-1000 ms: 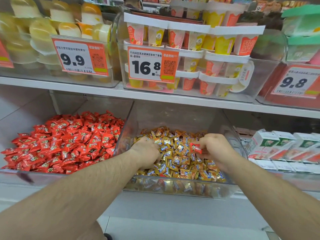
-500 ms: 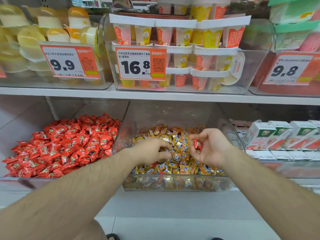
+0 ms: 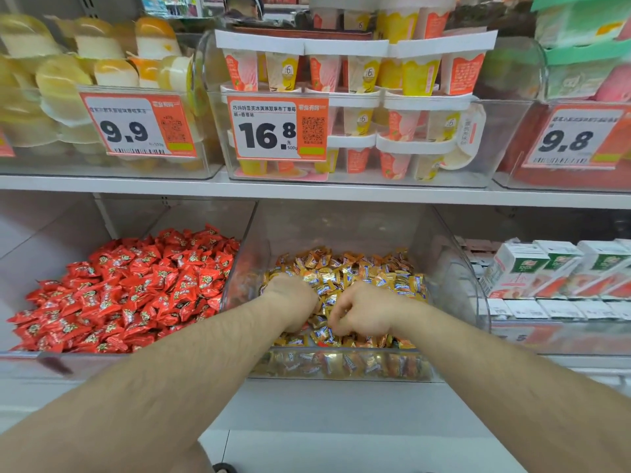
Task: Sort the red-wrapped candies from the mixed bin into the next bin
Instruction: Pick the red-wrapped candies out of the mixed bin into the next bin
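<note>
Head view: both hands are sunk in the clear mixed bin [image 3: 454,268] of gold-wrapped candies [image 3: 358,271]. The left hand [image 3: 293,298] is turned knuckles-up, its fingers buried, so its grip cannot be told. The right hand [image 3: 362,314] is curled; whether anything is held cannot be told. Red-wrapped candies [image 3: 136,288] are heaped in the next bin [image 3: 51,360], leftward.

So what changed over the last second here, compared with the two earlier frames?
The right hand, which had lifted a red candy in a pinch above the gold pile, has gone back down into the mixed bin, fingers curled; the red candy no longer shows. The left hand stays in the gold candies. The red candy bin looks unchanged.
</note>
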The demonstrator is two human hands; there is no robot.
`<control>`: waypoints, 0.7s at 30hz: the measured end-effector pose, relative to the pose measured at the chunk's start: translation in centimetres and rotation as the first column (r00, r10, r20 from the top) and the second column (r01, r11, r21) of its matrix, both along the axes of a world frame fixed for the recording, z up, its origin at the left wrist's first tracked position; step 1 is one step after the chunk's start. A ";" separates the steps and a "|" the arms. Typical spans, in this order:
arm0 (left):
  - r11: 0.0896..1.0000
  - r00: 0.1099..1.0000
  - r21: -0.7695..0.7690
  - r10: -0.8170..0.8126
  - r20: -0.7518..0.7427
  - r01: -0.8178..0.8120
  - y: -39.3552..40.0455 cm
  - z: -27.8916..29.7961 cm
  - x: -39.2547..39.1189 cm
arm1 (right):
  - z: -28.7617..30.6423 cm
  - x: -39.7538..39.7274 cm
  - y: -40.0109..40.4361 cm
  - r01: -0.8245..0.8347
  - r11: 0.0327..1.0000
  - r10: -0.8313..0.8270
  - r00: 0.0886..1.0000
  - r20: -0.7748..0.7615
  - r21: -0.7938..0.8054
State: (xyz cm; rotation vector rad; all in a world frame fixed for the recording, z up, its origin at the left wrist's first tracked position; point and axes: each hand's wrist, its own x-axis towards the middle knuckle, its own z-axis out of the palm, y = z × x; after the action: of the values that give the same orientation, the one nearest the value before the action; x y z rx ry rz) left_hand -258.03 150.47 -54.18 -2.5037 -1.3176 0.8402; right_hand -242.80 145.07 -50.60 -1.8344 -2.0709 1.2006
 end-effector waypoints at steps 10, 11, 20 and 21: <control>0.988 0.857 -0.047 0.151 0.492 -0.147 -1.4 2.7 -3.1 | -2.0 -3.8 1.7 -0.329 0.942 0.329 0.866 0.377 -0.068; 0.982 0.798 -0.071 0.182 0.575 -0.173 -1.7 3.0 -3.3 | -2.0 -4.1 1.6 -0.347 0.935 0.346 0.853 0.392 -0.072; 0.914 0.392 -0.317 0.396 0.831 -0.253 -4.2 4.9 -4.1 | -1.3 -1.9 1.6 -0.138 0.990 0.137 0.983 0.122 -0.002; 0.902 0.347 -0.350 0.422 0.838 -0.252 -4.3 5.0 -4.1 | -1.0 -1.3 1.4 -0.064 0.998 0.064 0.997 0.035 0.005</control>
State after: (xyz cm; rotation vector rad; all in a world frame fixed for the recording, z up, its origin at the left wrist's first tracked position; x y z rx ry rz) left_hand -262.11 146.20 -49.17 -2.9361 -2.1931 -0.6345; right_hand -244.12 146.51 -51.57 -1.8126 -2.1648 1.1836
